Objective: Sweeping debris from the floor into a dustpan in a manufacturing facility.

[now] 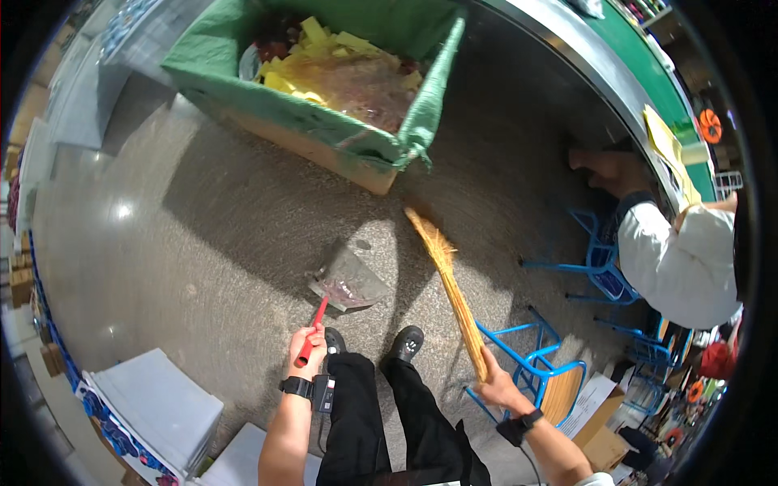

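My left hand point(306, 351) is closed around the red handle of a dustpan point(350, 275). Its grey metal pan is low over the speckled floor, with some crumpled clear, pinkish film in it. In my right hand point(500, 385) is the stick end of a straw broom point(455, 298). The broom slants away to the far left, its bristles near the floor below a large green bin. That green bin point(308, 130), fabric-lined over a brown lower part, stands ahead and holds yellow scraps and clear film.
A blue-framed stool point(561, 389) stands close beside my right forearm. Another person in a white top point(681, 259) sits at the right by a green-topped workbench point(600, 49). White boxes point(158, 405) are at the lower left. More blue stools line the right side.
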{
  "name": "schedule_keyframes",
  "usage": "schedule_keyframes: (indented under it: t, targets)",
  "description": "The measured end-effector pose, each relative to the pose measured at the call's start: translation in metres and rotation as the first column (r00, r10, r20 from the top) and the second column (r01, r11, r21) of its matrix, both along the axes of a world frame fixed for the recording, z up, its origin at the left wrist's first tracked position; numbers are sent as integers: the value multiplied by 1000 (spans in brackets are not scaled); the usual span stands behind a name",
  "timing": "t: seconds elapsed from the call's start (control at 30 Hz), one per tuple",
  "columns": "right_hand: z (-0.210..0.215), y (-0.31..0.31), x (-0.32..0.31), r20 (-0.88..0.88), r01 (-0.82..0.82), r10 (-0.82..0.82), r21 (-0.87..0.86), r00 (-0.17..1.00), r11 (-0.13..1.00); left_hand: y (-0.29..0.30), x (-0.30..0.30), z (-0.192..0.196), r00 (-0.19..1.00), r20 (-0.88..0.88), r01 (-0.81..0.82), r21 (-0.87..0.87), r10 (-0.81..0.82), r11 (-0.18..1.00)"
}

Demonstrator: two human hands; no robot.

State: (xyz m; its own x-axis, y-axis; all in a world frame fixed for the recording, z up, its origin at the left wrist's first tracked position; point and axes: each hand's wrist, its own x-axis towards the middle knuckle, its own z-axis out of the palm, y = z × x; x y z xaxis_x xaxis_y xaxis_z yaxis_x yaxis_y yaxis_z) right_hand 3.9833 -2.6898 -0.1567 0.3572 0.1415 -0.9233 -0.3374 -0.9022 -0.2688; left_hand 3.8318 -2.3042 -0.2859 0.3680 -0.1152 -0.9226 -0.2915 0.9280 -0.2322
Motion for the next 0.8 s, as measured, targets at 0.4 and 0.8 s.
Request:
schedule_keyframes:
  t: [0.4,0.8]
  targets:
    - [57,134,-112,-119,-256,264,80,957,963,73,-45,-22,972,43,-229,-51,232,972]
    - [-60,337,-31,52,-446,451,-77,891,891,169,-144,-24,902,57,-431,77,428,899]
